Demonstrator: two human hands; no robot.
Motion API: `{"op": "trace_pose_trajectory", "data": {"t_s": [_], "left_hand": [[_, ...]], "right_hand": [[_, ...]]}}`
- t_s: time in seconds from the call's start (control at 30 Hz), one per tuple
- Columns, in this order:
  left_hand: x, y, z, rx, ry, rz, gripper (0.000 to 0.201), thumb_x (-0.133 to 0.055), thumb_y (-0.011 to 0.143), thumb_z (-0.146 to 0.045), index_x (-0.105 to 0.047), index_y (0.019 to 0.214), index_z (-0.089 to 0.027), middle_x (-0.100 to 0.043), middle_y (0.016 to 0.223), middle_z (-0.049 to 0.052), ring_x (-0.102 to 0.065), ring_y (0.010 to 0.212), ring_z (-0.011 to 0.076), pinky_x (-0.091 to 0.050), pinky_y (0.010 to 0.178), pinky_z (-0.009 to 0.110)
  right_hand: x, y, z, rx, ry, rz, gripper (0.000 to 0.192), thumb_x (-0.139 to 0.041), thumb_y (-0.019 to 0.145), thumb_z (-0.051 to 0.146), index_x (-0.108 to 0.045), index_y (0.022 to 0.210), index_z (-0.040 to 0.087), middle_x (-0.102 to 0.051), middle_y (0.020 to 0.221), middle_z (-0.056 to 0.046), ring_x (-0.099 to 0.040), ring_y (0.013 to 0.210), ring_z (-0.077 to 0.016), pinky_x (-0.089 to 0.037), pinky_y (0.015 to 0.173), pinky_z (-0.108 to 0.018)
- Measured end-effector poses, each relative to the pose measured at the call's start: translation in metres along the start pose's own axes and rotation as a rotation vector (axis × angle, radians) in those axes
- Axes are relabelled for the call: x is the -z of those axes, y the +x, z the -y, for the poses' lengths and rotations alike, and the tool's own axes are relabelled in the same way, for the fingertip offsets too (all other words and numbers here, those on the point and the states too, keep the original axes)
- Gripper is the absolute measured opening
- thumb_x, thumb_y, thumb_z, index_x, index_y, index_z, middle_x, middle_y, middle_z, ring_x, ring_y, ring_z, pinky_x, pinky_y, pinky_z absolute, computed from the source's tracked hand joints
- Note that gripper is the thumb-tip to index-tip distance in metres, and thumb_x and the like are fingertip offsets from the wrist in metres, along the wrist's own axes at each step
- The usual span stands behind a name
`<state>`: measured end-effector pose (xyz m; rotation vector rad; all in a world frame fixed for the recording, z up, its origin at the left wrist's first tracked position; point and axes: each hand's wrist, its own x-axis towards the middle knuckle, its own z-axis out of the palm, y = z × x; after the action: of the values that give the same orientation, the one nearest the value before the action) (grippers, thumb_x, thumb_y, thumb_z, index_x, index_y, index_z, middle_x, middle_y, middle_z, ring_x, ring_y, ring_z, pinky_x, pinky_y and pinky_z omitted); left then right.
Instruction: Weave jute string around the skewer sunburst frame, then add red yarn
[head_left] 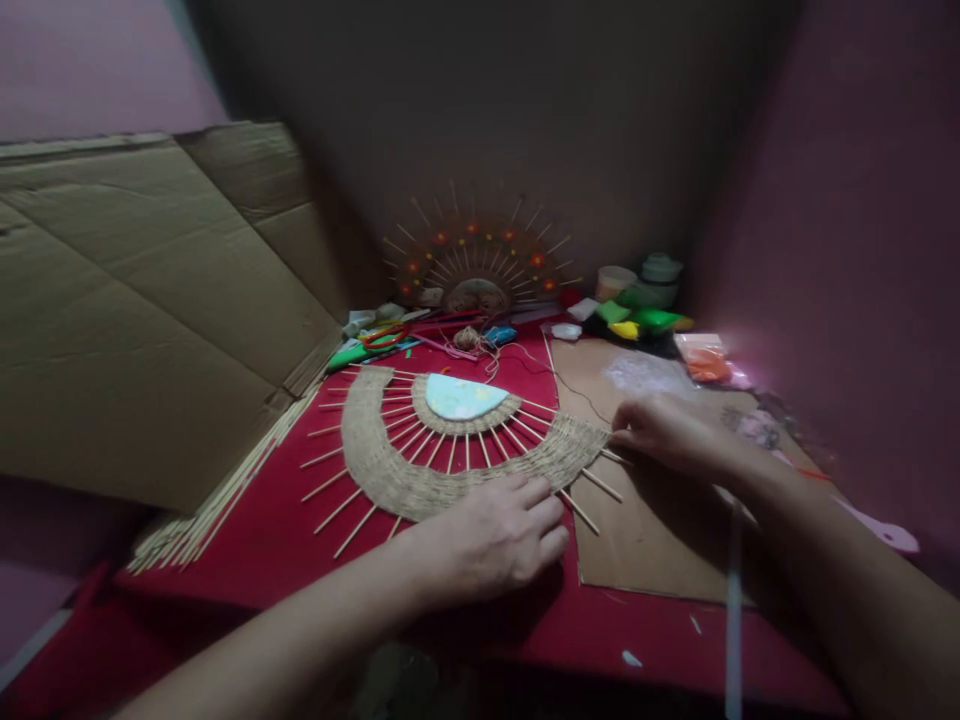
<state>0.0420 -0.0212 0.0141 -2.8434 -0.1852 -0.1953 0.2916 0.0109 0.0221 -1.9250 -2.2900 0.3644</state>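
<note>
Looking down, I see that much is hard to make out here. The corner behind the table is dark, and the small things there are blurred: a second fan-shaped piece point(474, 262) with red dots stands against the wall, and beside it some green and yellow packets point(637, 320) and a pale cup point(615, 281), but I cannot tell what they contain. My forearms are cut off by the lower edge, and the tips of my right fingers are hidden behind the edge of the weaving.

The woven half-circle point(420, 480) lies flat on the red cloth point(262, 540), with thin wooden sticks point(334, 483) coming out of it like rays and a pale blue half-disc point(459, 396) in its middle. My left hand point(491, 535) rests palm down on the lower part of the woven band, fingers stretched and close together, pressing on it and grasping nothing. My right hand point(664, 432) is at the right end of the band, where the weaving stops; the fingers are bent together and touch that end, but I cannot tell if they pinch a strand. This hand lies over a brown cardboard sheet point(660, 540).

At the left, a bundle of loose sticks point(217, 495) lies beside a big folded cardboard box point(142, 310).
</note>
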Motion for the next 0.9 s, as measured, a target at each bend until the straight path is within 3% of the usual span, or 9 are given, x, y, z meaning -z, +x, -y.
{"op": "trace_pose_trajectory", "data": {"t_s": [0.23,0.43,0.53,0.73,0.9], "left_hand": [[0.002,-0.009,0.004,0.024,-0.033,0.062,0.016,-0.039,0.091,-0.014,-0.052,0.080,-0.014,-0.053,0.082,0.006,-0.044,0.076,0.0195,-0.039,0.066,0.035],[-0.003,-0.016,0.004,0.044,-0.041,0.053,0.019,-0.037,0.091,-0.012,-0.053,0.080,-0.014,-0.053,0.081,0.006,-0.042,0.074,0.0193,-0.036,0.065,0.036],[-0.003,-0.017,0.003,0.048,-0.042,0.057,0.019,-0.038,0.091,-0.012,-0.055,0.082,-0.014,-0.053,0.080,0.006,-0.042,0.074,0.0194,-0.036,0.065,0.035],[-0.005,-0.019,0.002,0.043,-0.044,0.039,0.019,-0.039,0.090,-0.011,-0.055,0.082,-0.014,-0.053,0.079,0.007,-0.042,0.074,0.0191,-0.038,0.068,0.034],[-0.002,-0.017,0.003,0.079,-0.102,0.104,0.017,-0.041,0.087,-0.009,-0.055,0.080,-0.015,-0.056,0.083,0.008,-0.045,0.077,0.0203,-0.041,0.073,0.036]], "right_hand": [[-0.005,-0.001,0.005,0.055,0.009,-0.074,0.018,-0.053,0.080,0.028,-0.070,0.082,0.021,-0.068,0.075,-0.004,-0.058,0.067,-0.0155,-0.035,0.057,-0.024],[0.004,-0.005,0.008,0.100,0.176,0.029,0.021,-0.051,0.079,0.021,-0.068,0.091,0.016,-0.066,0.073,-0.004,-0.055,0.064,-0.0128,-0.036,0.057,-0.023],[0.013,-0.009,0.008,0.090,0.157,0.010,0.025,-0.055,0.077,0.021,-0.064,0.099,0.014,-0.064,0.074,-0.004,-0.052,0.061,-0.0125,-0.034,0.054,-0.023],[0.015,-0.010,0.011,0.088,0.068,0.047,0.014,-0.054,0.078,0.019,-0.067,0.080,0.017,-0.064,0.072,-0.004,-0.052,0.062,-0.0123,-0.032,0.055,-0.024],[0.007,-0.005,0.004,0.127,0.100,0.011,0.015,-0.054,0.077,0.018,-0.068,0.081,0.017,-0.064,0.072,-0.003,-0.051,0.062,-0.0113,-0.032,0.056,-0.024]]}}
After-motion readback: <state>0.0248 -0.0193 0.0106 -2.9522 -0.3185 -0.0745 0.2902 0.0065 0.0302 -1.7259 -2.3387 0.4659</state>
